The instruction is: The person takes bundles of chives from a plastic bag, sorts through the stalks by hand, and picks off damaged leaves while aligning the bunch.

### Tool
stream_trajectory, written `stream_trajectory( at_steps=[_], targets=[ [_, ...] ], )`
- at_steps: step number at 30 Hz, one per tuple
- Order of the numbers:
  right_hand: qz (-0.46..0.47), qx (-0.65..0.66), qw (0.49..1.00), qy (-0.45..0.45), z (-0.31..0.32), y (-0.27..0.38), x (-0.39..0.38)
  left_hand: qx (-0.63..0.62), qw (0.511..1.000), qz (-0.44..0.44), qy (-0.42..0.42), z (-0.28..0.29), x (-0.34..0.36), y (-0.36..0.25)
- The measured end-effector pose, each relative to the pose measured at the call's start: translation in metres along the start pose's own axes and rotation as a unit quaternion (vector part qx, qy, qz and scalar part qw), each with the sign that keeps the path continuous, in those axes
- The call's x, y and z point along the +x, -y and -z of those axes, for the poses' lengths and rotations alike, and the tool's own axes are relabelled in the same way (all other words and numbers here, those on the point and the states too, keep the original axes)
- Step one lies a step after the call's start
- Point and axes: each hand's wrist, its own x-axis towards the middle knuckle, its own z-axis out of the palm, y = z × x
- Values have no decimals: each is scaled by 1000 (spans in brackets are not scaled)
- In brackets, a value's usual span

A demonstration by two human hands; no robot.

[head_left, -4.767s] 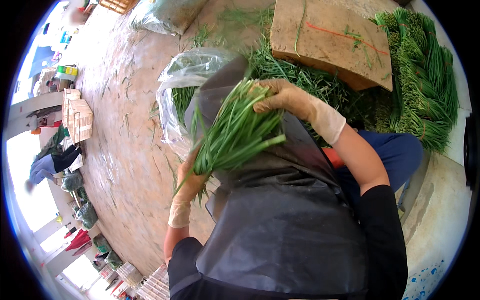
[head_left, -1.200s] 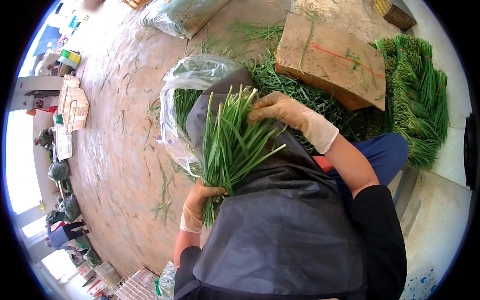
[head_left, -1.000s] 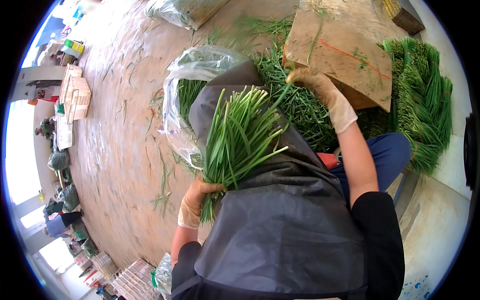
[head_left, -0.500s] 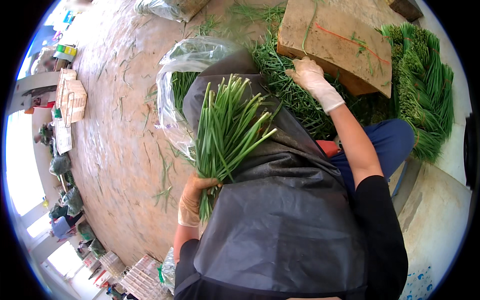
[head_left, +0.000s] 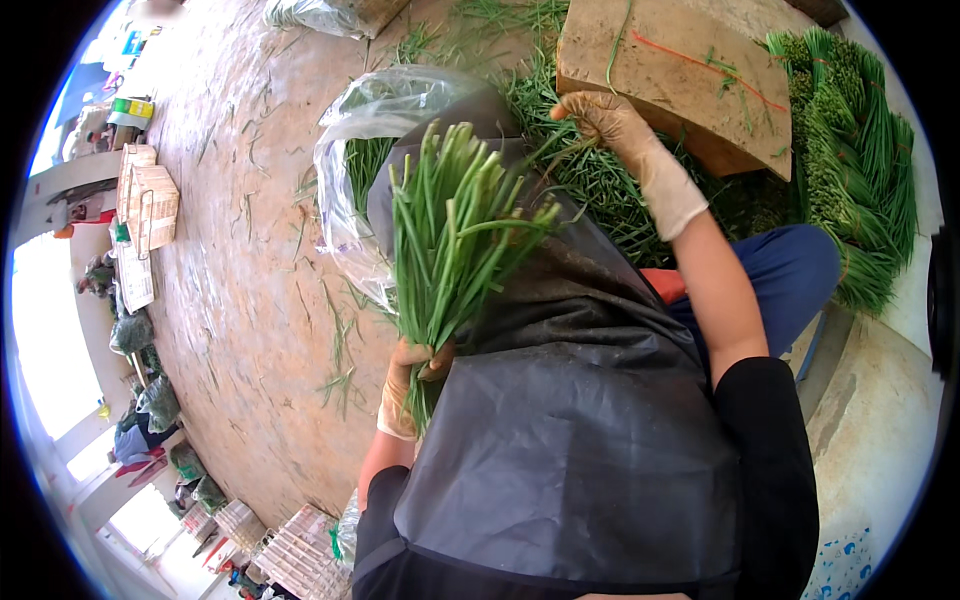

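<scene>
My gloved left hand [head_left: 415, 366] is closed round the lower part of a bunch of long green leafy stalks [head_left: 445, 245], whose pale cut ends point up and away from me over my dark apron [head_left: 565, 460]. My gloved right hand [head_left: 600, 120] is up beside the heap of loose green trimmings [head_left: 610, 195], near the lower left of a brown board-like block [head_left: 670, 55]; its fingers are loosely curved and apart, with nothing clearly held. An open clear plastic bag [head_left: 340, 240] with more greens lies just left of the bunch.
Banded bundles of green stalks [head_left: 850, 170] line the right, beside a pale wall. The floor [head_left: 240, 350] has scattered scraps. Wooden crates [head_left: 150, 200] and sacks stand along the far left, with a person [head_left: 135, 445] among them. A wrapped package [head_left: 320, 15] lies at the top.
My right hand has left the top of the bunch and moved up and right over the trimmings heap. The bunch in my left hand has turned more upright.
</scene>
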Motion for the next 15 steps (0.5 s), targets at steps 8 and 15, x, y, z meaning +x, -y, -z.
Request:
stream_trajectory(
  at_steps=[8,15],
  targets=[
    [310,-541,776,97,-101,57,-44,-34,998,26,-43,-4,-6,2],
    [-59,-473,877,-53,1,5,14,-51,994,-7,-92,-17,-9,1]
  ],
)
